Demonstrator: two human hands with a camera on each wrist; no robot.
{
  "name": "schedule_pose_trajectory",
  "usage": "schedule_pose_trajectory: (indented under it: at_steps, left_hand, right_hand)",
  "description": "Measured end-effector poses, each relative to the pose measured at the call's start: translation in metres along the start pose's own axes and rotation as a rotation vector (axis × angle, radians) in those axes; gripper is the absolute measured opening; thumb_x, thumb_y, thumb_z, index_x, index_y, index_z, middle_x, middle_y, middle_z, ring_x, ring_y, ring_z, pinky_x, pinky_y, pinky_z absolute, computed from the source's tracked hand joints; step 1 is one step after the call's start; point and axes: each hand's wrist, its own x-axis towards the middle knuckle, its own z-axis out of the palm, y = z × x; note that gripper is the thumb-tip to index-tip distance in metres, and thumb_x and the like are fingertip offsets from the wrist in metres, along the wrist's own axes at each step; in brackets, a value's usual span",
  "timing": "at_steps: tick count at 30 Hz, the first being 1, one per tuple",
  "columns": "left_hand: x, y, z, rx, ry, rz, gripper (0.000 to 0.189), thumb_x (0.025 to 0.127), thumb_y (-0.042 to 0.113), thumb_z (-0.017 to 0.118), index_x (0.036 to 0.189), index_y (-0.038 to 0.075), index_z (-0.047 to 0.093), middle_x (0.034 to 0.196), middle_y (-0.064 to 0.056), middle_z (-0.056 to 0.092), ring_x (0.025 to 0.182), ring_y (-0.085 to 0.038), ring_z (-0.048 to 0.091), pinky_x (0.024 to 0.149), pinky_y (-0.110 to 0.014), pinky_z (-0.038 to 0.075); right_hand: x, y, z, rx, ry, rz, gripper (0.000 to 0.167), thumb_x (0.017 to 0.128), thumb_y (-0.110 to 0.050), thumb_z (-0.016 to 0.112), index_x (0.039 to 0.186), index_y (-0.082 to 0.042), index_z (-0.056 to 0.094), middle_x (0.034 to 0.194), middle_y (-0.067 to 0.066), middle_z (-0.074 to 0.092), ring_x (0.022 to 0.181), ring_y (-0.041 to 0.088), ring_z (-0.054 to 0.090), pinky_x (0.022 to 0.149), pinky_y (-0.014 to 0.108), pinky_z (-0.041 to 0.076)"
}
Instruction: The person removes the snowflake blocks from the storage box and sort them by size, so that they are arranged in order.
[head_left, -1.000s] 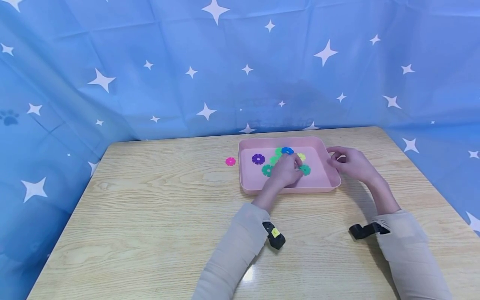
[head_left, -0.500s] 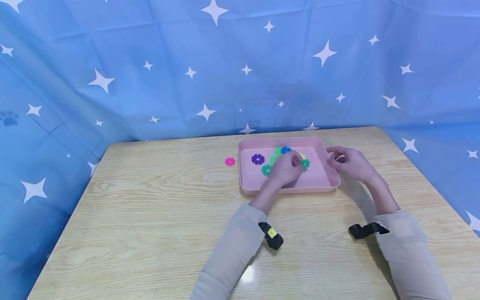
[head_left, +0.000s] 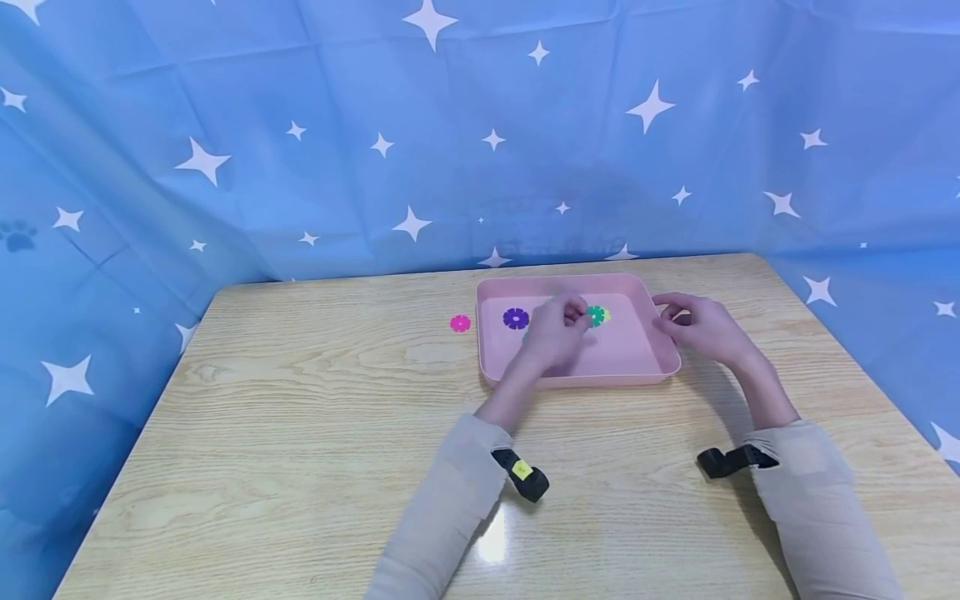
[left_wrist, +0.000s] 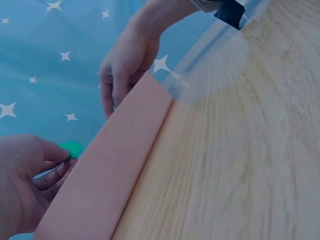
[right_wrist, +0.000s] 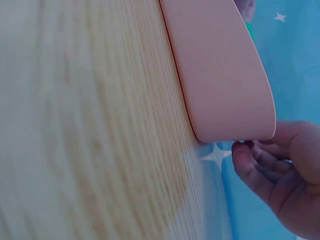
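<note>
Over the inside of a pink tray [head_left: 613,359], my left hand [head_left: 551,335] pinches a green flower-shaped plastic disc [head_left: 596,316] between thumb and fingers; the left wrist view also shows this green disc [left_wrist: 72,148] at the fingertips. Part of a yellow disc [head_left: 607,315] peeks out beside it. A purple flower disc [head_left: 516,318] lies flat in the tray's left part. The hand covers most of the other discs. At the tray's right end, my right hand [head_left: 703,328] holds the side wall, its fingers curled at the rim, as the right wrist view [right_wrist: 287,172] shows.
On the wooden table [head_left: 300,417], a pink flower disc [head_left: 461,323] lies just outside the tray's left wall. A blue curtain [head_left: 337,125] with white stars hangs behind the table's back edge. Each wrist wears a black camera [head_left: 528,483].
My left hand has lifted the green disc from the tray's floor and moved left with it, now covering the blue and other green discs. The right hand stays at the tray's rim.
</note>
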Motion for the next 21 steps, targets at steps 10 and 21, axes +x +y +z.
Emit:
schedule_pose_trajectory:
  at_steps: [10,21]
  left_hand:
    - [-0.006,-0.007,-0.031,-0.072,0.059,0.010,0.014,0.098,0.007,0.066,0.111,0.006,0.062,0.096,-0.003,0.064,0.088,-0.012,0.061,0.080,-0.021,0.052]
    - [-0.013,-0.017,-0.073,-0.086,0.124,0.020,0.020,0.097,0.007,0.065,0.116,0.000,0.063,0.101,-0.012,0.066,0.090,-0.022,0.065,0.079,-0.025,0.055]
  right_hand:
    - [0.000,-0.002,0.000,-0.009,0.008,-0.010,0.045,0.102,-0.017,0.061,0.138,0.007,0.052,0.100,0.018,0.063,0.077,0.015,0.062,0.058,0.023,0.047]
    - [-0.001,0.000,0.001,-0.022,0.015,-0.020,0.044,0.101,-0.018,0.061,0.138,0.006,0.053,0.101,0.017,0.063,0.079,0.015,0.063,0.059,0.023,0.047]
